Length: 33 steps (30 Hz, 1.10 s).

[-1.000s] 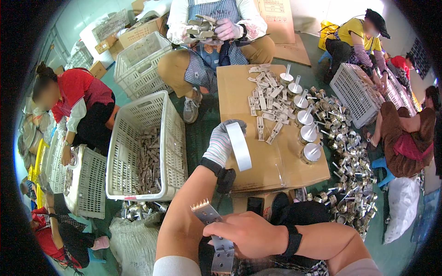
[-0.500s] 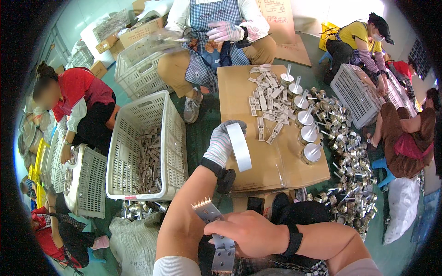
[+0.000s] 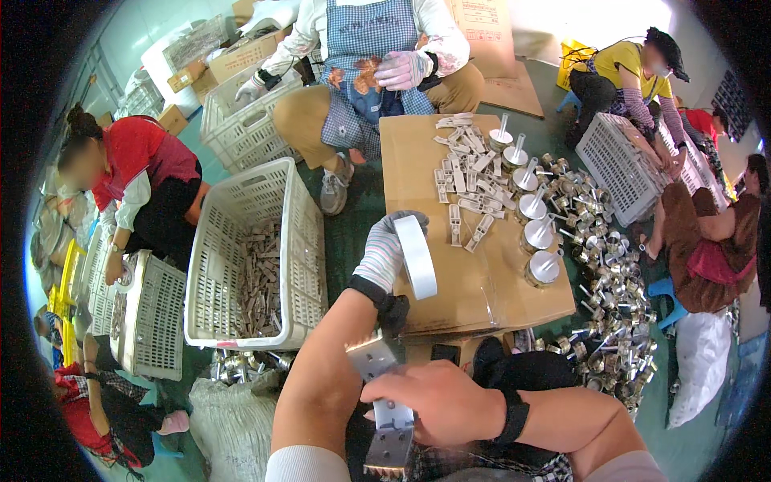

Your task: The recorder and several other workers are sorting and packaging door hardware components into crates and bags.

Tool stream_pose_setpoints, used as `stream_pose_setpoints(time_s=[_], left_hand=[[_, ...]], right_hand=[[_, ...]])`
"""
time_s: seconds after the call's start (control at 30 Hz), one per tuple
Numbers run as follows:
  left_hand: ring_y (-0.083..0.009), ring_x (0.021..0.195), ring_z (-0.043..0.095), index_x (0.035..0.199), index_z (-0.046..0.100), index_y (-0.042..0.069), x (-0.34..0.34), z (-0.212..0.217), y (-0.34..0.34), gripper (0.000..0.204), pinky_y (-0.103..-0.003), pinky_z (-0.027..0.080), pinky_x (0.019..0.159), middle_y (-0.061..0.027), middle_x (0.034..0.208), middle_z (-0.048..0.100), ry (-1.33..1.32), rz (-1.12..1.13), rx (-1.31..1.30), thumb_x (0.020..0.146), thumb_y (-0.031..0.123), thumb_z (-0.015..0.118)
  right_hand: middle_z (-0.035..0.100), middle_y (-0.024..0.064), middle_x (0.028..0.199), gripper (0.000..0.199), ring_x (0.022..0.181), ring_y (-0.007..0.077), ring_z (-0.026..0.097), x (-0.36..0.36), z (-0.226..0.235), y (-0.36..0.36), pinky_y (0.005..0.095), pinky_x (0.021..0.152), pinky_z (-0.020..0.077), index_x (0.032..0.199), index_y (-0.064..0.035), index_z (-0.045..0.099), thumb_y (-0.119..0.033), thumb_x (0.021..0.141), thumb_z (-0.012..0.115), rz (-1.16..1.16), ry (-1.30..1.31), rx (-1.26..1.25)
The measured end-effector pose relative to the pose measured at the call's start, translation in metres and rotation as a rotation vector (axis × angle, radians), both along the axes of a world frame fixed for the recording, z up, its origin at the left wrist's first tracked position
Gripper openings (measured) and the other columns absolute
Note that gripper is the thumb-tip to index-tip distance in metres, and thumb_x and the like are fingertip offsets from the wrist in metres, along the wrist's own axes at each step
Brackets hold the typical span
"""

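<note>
My left hand [image 3: 379,255], in a striped glove, is closed round the edge of a white ring [image 3: 417,261] that looks like a roll of tape. It is above the near left part of a cardboard box top [image 3: 446,301]. My bare right hand [image 3: 454,402] lies lower down, gripping a bent metal plate with toothed ends [image 3: 374,359] across its middle. The plate's upper end passes in front of my left forearm. On the box, pale plastic clips [image 3: 482,165] lie in a heap beside a row of round metal pieces with upright stems [image 3: 540,233].
White crates stand to the left, one holding many clips [image 3: 261,281]. A big pile of metal pieces [image 3: 614,313] covers the floor at right. A person in a checked apron [image 3: 373,48] sits across the box. Other people work at both sides. A woven sack [image 3: 241,426] lies at lower left.
The toothed metal plate in my right hand has turned and shifted slightly right. My left hand stays nearly still. Across the box, the person's hand has moved onto a crate.
</note>
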<state>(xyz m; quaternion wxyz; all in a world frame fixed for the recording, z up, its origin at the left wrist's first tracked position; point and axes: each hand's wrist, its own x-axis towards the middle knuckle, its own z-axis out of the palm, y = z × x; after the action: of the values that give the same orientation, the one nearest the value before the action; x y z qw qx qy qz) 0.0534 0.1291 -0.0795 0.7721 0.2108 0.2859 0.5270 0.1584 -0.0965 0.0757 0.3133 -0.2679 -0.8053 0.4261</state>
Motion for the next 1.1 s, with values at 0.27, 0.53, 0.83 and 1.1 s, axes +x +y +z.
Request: stream_pose_setpoints(time_s=[0.27,0.53,0.83,1.1], left_hand=[[-0.0246,0.073,0.063,0.093,0.061,-0.002,0.01,0.01,-0.01,0.016,-0.035,0.054,0.064,-0.0163,0.086,0.066,0.16,0.027,0.085,0.078,-0.004,0.057],[-0.0273,0.074,0.062,0.093,0.061,-0.003,0.011,0.026,-0.009,0.02,-0.037,0.053,0.066,-0.0195,0.092,0.065,0.039,-0.019,-0.024,0.087,0.007,0.044],[-0.0291,0.07,0.062,0.096,0.057,-0.003,0.011,0.031,-0.011,0.02,-0.037,0.052,0.064,-0.0209,0.091,0.065,0.058,0.005,-0.039,0.088,0.008,0.042],[-0.0265,0.069,0.062,0.096,0.061,-0.003,0.005,0.027,-0.006,0.024,-0.035,0.051,0.064,-0.0177,0.089,0.066,-0.029,-0.074,-0.078,0.089,0.009,0.041]], right_hand=[[0.061,0.012,0.087,0.027,0.085,0.0284,0.061,0.015,-0.024,0.05,0.0338,0.073,0.048,0.098,-0.0078,0.054,0.001,0.074,0.063,-0.492,0.491,-0.331],[0.057,0.0081,0.087,0.031,0.082,0.0186,0.056,0.034,-0.071,0.094,0.0291,0.073,0.0455,0.092,-0.0053,0.046,0.002,0.07,0.067,-0.765,0.198,-0.033],[0.049,0.0005,0.075,0.038,0.07,0.0084,0.047,0.026,-0.072,0.094,0.0238,0.064,0.0421,0.089,-0.0058,0.043,-0.007,0.071,0.076,-0.799,0.184,0.039],[0.049,0.0005,0.077,0.037,0.072,0.0076,0.048,0.024,-0.068,0.092,0.0232,0.066,0.0426,0.089,-0.0058,0.043,-0.006,0.071,0.075,-0.78,0.203,0.002]])
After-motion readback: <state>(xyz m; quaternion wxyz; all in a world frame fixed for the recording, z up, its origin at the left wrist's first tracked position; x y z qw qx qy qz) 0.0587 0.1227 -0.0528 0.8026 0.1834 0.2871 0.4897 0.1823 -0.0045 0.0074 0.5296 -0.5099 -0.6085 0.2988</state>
